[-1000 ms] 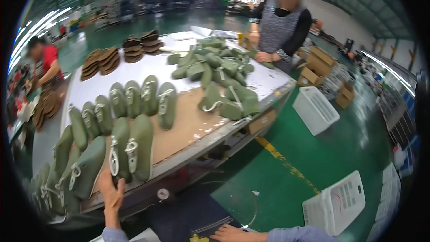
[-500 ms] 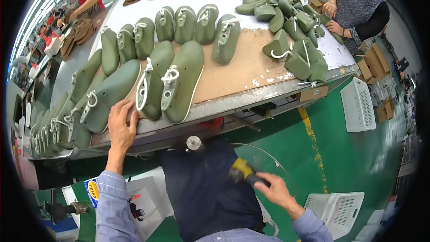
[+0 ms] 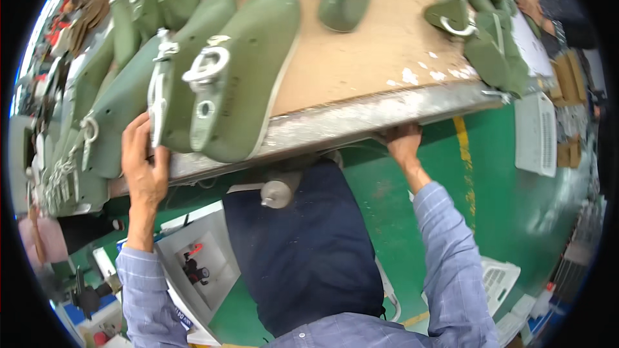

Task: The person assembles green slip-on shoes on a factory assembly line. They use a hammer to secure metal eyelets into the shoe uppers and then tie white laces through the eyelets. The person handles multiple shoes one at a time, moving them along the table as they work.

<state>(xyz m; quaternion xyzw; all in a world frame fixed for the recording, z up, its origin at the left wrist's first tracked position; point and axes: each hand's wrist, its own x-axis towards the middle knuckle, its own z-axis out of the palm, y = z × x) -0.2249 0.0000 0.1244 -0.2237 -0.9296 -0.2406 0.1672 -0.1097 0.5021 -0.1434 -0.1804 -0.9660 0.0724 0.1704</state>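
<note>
My left hand [image 3: 143, 164] rests at the front edge of the work table [image 3: 361, 119], fingers against the heel of a green shoe last [image 3: 184, 64] with a metal fitting. Beside it lies a larger green shoe last [image 3: 248, 71] with a metal ring on top. My right hand [image 3: 403, 142] reaches up under the table's metal edge, its fingers hidden beneath, so I cannot see whether it holds anything. Both arms wear blue checked sleeves. A dark blue apron [image 3: 309, 245] hangs below me.
Several more green lasts [image 3: 97, 84] line the table to the left and at the far right [image 3: 490, 45]. A metal knob [image 3: 277, 192] sticks out under the table. Green floor with a yellow line [image 3: 465, 154], white crates [image 3: 536, 132] to the right. Another person's arm [image 3: 548, 6] at top right.
My head has dropped closer to the table edge. My right hand, which held a yellow-and-black object low down, has risen to the underside of the table. My left hand stays at the lasts.
</note>
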